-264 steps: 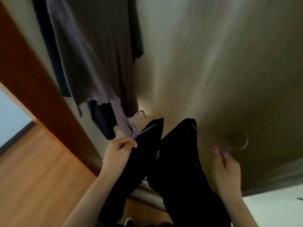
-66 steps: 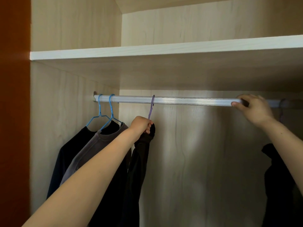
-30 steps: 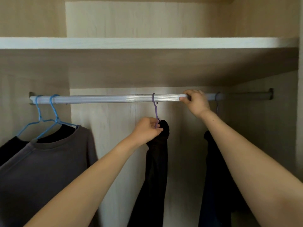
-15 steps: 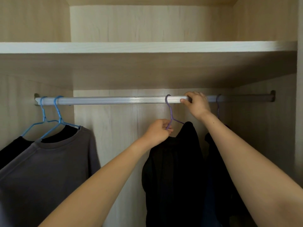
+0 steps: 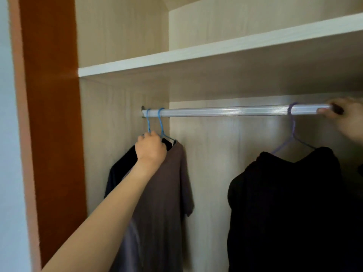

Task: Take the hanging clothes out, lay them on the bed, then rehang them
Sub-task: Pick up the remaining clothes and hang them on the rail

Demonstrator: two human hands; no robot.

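At the left end of the wardrobe rail, my left hand grips the blue hangers
Both blue hangers hook over the rail close to the left wall, carrying a grey-brown shirt and, behind it, a dark garment; my fingers curl round their necks, though I cannot tell whether one or both are held. Far right, my right hand wraps the rail itself, blurred, just beside the hook of a purple hanger bearing a black garment. A pale shelf runs above, and an orange panel stands at the left
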